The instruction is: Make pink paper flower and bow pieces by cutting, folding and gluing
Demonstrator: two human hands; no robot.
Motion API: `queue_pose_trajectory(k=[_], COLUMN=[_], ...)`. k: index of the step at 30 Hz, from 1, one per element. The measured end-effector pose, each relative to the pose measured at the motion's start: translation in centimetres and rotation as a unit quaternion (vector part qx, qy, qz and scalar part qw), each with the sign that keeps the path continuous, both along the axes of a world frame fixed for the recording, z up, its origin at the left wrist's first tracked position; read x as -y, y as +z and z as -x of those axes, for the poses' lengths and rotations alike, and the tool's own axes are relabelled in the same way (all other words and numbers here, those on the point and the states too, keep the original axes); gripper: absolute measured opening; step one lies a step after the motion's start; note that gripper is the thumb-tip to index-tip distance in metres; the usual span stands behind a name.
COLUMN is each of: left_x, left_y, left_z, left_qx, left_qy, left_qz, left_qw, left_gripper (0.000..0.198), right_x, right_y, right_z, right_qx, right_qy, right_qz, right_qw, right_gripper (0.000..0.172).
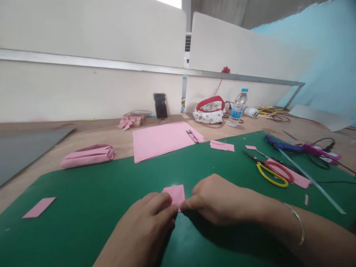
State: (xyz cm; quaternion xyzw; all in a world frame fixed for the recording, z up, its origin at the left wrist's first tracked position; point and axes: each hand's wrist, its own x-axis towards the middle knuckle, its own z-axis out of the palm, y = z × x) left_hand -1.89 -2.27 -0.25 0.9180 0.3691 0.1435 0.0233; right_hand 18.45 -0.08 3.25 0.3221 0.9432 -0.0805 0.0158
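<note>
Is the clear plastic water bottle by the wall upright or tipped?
Upright: the clear plastic water bottle stands on its base, blue cap uppermost.

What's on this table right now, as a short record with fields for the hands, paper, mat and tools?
Left hand: pinches lower edge of the small pink paper
Right hand: pinches the same paper; bangle on wrist
Surface: green mat on a wooden table
Tools: scissors and blue glue gun at the mat's right side
Paper stock: pink sheets beyond the mat, small snips on them
Back: water bottle; phone leaning on the wall
</note>
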Motion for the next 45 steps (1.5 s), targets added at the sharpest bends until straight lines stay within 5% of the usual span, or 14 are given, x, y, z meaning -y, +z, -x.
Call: queue_pose_trajectory(k=[7,20,24,26,29,33,36,38,40,41,43,45], left_x=[0.1,0.1,0.1,-0.1,-0.8,-1.3,-0.4,0.2,-0.1,-0.8,-2.6,-4.3], left_y=[0.3,0.4,0.2,0.2,0.3,0.3,0.2,0.0,-0.2,-0.3,-0.3,0.1], left_z=[-0.3,-0.3,0.1,0.4,1.2,1.5,0.4,-0.1,0.4,1.2,3.5,5.9], left_qx=[-0.012,-0.039,0.000,0.039,0.133,0.195,0.164,0.095,-0.009,-0.042,-0.091,-0.144], left_qy=[-0.007,0.018,0.006,0.038,0.165,0.277,0.185,0.019,-0.126,-0.083,0.114,0.300], left_qz=[0.002,0.021,0.043,0.074,0.104,0.070,0.049,0.073,0.112,0.103,0.021,-0.034], left_qw=[1.000,0.999,0.999,0.996,0.972,0.938,0.968,0.993,0.986,0.990,0.989,0.942], left_gripper=[0.024,0.027,0.030,0.030,0.024,0.024,0.031,0.037,0.050,0.055,0.057,0.060], right_x=[0.6,0.2,-0.2,0.0,-0.1,-1.3,-2.5,-3.1,-3.4,-3.4,-3.2,-2.8], right_y=[-0.3,-1.3,-1.9,-2.4,-3.1,-2.3,-0.6,0.4,0.8,0.8,0.5,0.1], right_z=[1.0,1.8,1.9,2.0,2.0,1.0,-0.4,-1.2,-1.5,-1.5,-1.2,-0.7], right_qx=[0.111,0.110,0.054,0.033,0.035,-0.108,-0.222,-0.269,-0.301,-0.313,-0.332,-0.344], right_qy=[-0.067,-0.131,-0.042,0.004,0.031,-0.087,-0.242,-0.296,-0.316,-0.318,-0.319,-0.316], right_qz=[-0.078,-0.129,-0.149,-0.168,-0.187,-0.162,-0.143,-0.108,-0.043,-0.004,0.064,0.111], right_qw=[0.989,0.977,0.987,0.985,0.981,0.977,0.933,0.910,0.899,0.895,0.886,0.877], right_gripper=[0.029,0.022,0.012,0.014,0.021,0.020,0.015,0.014,0.017,0.018,0.019,0.018])
